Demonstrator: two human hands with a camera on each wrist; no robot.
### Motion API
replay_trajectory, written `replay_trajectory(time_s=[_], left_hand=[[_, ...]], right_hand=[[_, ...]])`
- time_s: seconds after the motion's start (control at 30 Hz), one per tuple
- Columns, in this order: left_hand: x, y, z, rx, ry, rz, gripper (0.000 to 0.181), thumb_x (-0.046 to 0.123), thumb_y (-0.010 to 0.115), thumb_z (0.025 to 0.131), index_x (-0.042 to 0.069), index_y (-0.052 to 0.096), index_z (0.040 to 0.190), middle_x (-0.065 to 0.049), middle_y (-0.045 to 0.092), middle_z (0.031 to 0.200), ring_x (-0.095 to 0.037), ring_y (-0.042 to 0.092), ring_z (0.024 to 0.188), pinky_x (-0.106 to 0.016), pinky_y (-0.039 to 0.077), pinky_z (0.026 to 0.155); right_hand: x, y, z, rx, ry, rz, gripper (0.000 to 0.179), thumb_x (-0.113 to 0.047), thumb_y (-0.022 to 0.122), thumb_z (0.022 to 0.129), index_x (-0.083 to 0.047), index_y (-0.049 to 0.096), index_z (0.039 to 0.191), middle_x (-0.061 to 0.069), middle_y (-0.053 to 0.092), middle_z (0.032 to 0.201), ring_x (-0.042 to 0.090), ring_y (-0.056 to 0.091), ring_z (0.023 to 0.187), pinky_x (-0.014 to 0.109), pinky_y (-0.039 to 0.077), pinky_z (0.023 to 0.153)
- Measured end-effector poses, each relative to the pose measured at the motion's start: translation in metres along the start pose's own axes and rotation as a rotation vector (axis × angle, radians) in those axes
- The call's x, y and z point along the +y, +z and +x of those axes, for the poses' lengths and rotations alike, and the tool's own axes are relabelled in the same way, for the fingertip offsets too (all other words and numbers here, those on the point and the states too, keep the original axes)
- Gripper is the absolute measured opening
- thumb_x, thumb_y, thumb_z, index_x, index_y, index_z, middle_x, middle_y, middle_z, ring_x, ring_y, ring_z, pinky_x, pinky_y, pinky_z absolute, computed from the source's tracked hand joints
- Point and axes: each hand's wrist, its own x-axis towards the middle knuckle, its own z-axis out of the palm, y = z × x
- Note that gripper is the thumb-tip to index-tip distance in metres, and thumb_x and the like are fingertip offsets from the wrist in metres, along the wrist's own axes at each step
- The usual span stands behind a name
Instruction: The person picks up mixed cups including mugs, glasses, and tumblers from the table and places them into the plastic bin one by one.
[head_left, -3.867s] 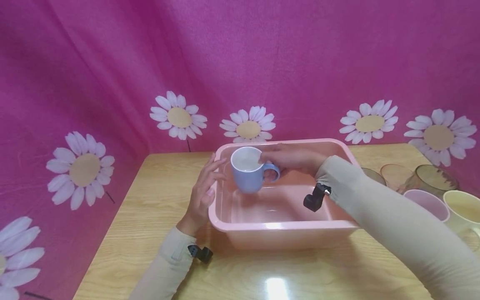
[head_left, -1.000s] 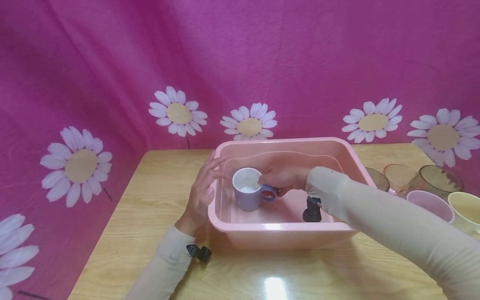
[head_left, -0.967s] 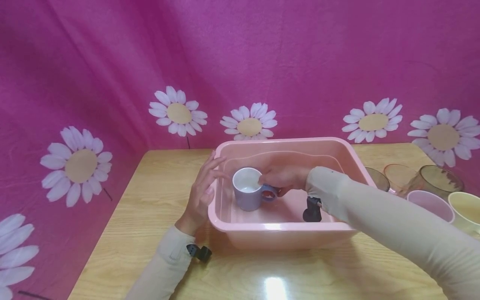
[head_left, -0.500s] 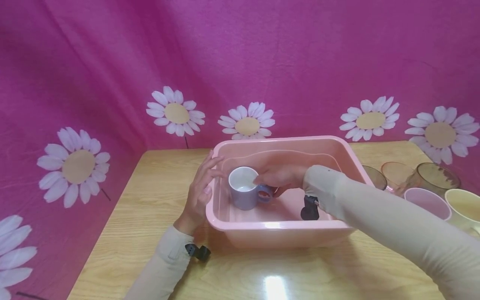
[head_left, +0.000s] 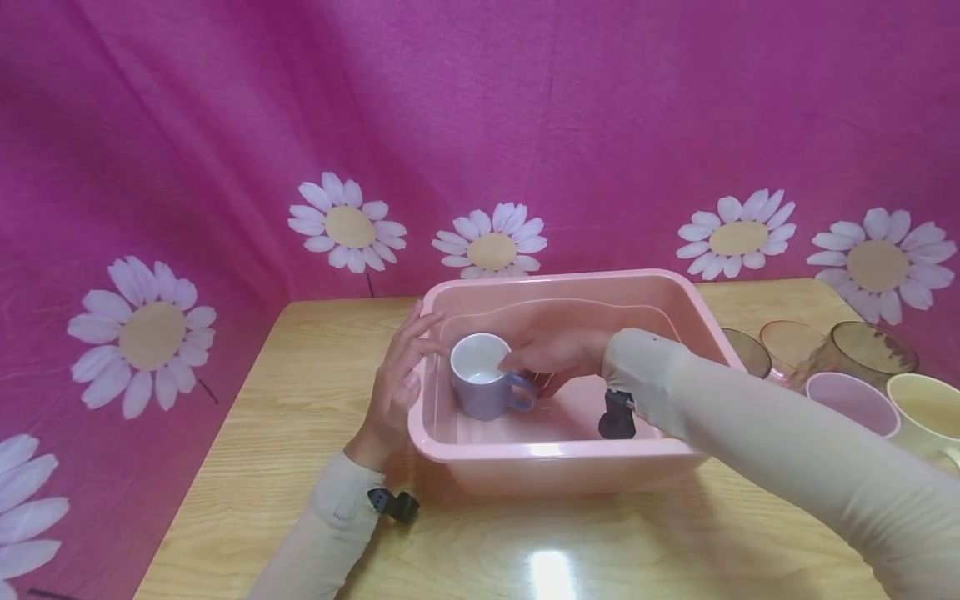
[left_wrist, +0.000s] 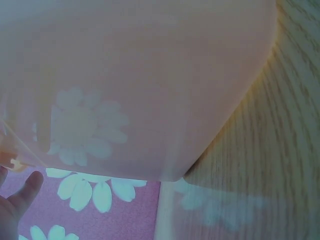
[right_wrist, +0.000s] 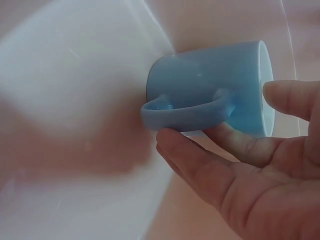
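Note:
In the head view a blue mug (head_left: 482,392) with a white inside stands upright in the left part of a pink plastic tub (head_left: 570,451). My right hand (head_left: 558,358) reaches into the tub and pinches the mug's wall at the rim. In the right wrist view the thumb (right_wrist: 290,97) is at the rim, and another finger goes behind the mug beside its handle (right_wrist: 185,115). My left hand (head_left: 393,392) rests against the tub's left rim with its fingers fairly straight. Only a small part of that hand shows in the left wrist view.
To the tub's right stand a pink cup (head_left: 853,404), a yellow mug (head_left: 926,408) and several tinted glasses (head_left: 873,350), partly hidden by the right sleeve. A wooden table (head_left: 315,367) carries everything. Behind it hangs a magenta cloth (head_left: 600,125) with daisies.
From above the tub's floor, my right hand has lowered the mug into it. In the last second the mug's handle has turned slightly towards me. The left hand stays on the rim.

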Motion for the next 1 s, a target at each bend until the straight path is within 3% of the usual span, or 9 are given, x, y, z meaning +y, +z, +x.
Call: replay_trajectory(time_s=[0.43,0.67,1.0], left_hand=[[-0.0009,0.0006,-0.0006,0.004,0.016,-0.004,0.045,0.034,0.029,0.09,0.002,0.058,0.1,-0.015,0.047,0.14,-0.037,0.022,0.143,-0.055,0.016,0.115],[0.0006,0.0002,-0.0003,0.002,0.005,-0.006,0.044,0.032,0.029,0.088,0.002,0.059,0.1,-0.014,0.047,0.141,-0.035,0.022,0.143,-0.054,0.016,0.115],[-0.002,0.0014,-0.0002,0.017,0.024,-0.003,0.042,0.027,0.03,0.086,0.002,0.06,0.1,-0.015,0.048,0.14,-0.035,0.023,0.143,-0.055,0.017,0.115]], right_hand=[[-0.001,-0.0055,-0.0023,0.004,-0.058,0.001,0.032,-0.022,0.059,0.092,-0.002,0.056,0.117,0.018,0.062,0.093,0.035,0.063,0.089,0.047,0.056,0.08],[-0.002,-0.0074,-0.0006,0.02,-0.038,-0.017,0.032,-0.023,0.057,0.094,-0.002,0.055,0.118,0.02,0.062,0.095,0.033,0.064,0.088,0.043,0.057,0.076],[-0.005,-0.0094,-0.0024,0.039,-0.074,-0.011,0.031,-0.026,0.054,0.095,0.0,0.054,0.111,0.021,0.058,0.096,0.033,0.063,0.086,0.046,0.056,0.08]])
